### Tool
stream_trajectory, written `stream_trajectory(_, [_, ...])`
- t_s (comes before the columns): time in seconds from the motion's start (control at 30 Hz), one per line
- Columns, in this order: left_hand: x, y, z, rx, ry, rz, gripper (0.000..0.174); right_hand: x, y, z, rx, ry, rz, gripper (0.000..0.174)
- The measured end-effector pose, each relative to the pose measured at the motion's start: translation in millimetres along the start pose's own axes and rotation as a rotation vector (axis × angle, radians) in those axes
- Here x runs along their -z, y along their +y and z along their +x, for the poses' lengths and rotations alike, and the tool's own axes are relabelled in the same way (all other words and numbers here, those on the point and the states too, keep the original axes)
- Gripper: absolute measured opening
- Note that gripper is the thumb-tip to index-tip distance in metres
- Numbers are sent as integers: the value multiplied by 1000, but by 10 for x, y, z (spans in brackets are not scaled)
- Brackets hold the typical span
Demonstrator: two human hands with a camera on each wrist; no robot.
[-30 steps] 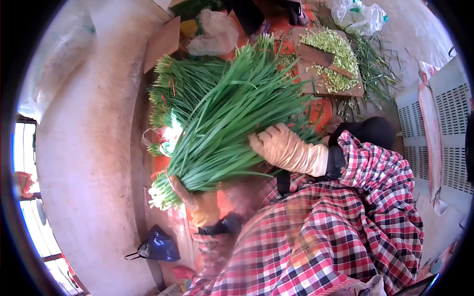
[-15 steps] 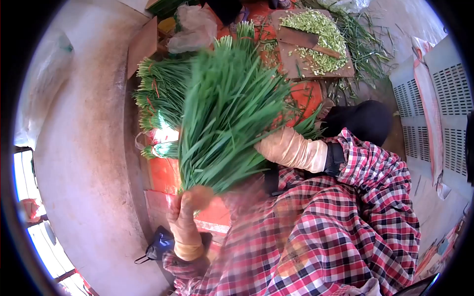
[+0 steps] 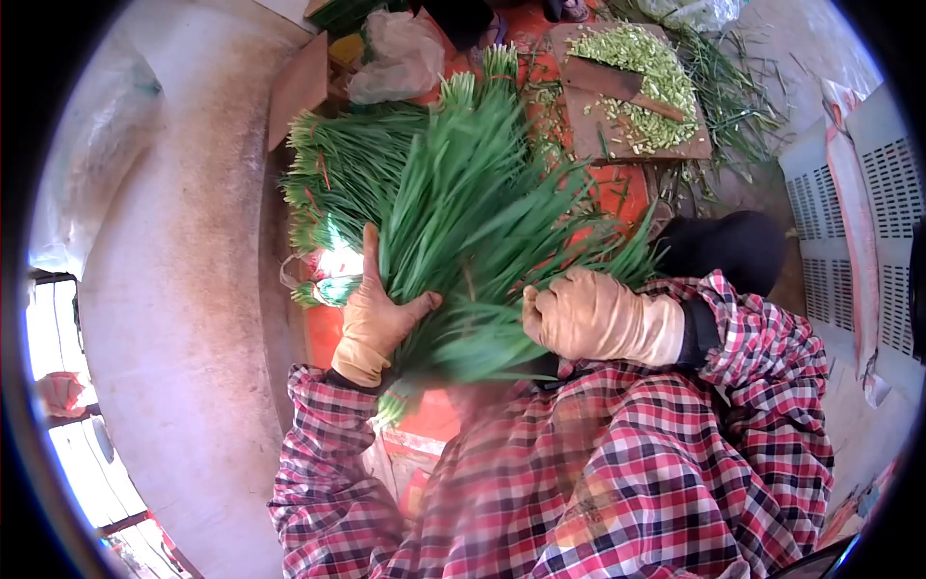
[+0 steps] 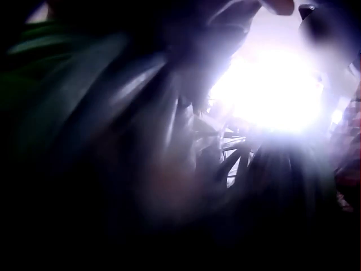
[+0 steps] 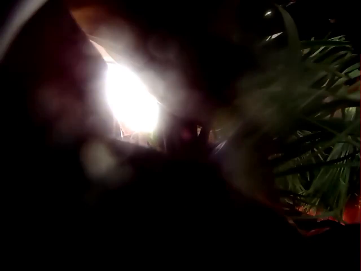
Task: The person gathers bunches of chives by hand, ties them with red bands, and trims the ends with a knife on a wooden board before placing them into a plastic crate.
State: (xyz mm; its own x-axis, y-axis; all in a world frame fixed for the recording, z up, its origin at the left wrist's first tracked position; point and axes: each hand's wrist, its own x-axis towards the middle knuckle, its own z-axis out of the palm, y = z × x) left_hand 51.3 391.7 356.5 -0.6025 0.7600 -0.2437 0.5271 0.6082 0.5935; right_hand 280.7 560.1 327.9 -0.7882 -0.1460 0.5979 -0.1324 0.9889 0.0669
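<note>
A large bundle of long green leaves fans out before the person in the head view, its pale stalk ends at the lower left. Against the bundle's left side, the gloved left hand spreads its thumb and a raised finger. Curled fingers of the gloved right hand grip leaves at the lower right, beside blurred strands. Dark shapes and glare fill most of the left wrist view. Leaves show at the right of the right wrist view, where the hand itself is too dark to make out.
Tied bundles lie at the left on red sheeting. A board holds chopped pieces and a cleaver. Loose greens lie beyond it, a slotted crate stands at the right, and another person's feet show at the top.
From the lower stalk end, the left hand has moved up along the bundle, its thumb and finger now spread. The right hand stays near the same place; the leaves beside it have shifted.
</note>
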Motion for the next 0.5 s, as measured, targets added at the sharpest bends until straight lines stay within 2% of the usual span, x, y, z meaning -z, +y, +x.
stream_trajectory(0.03, [29,24,-23,-5,6,3,121,20,-1,-32,13,-18,36,11])
stream_trajectory(0.1, [64,13,-146,90,159,135,115,-12,22,-184,-5,-74,48,8])
stream_trajectory(0.13, [17,-112,-154,41,206,-1,115,-14,92,-209,41,-65,12,7])
stream_trajectory(0.17, [6,-164,-160,49,200,-8,115,-7,128,-257,93,-60,-22,11])
stream_trajectory(0.23, [29,-101,-148,210,219,90,115,-88,103,-364,119,-105,-68,8])
stream_trajectory(0.27, [43,19,-128,298,189,91,117,-132,99,-353,69,-123,-129,7])
stream_trajectory(0.3, [38,25,-141,310,194,89,117,-154,96,-322,17,-136,-189,7])
stream_trajectory(0.37, [38,24,-163,173,221,50,119,-199,133,-243,18,-164,-86,11])
stream_trajectory(0.43, [59,100,-242,245,196,-24,120,-186,143,-197,23,-143,-98,14])
stream_trajectory(0.5, [9,90,-372,96,227,-169,115,-158,134,-227,29,-198,-117,15])
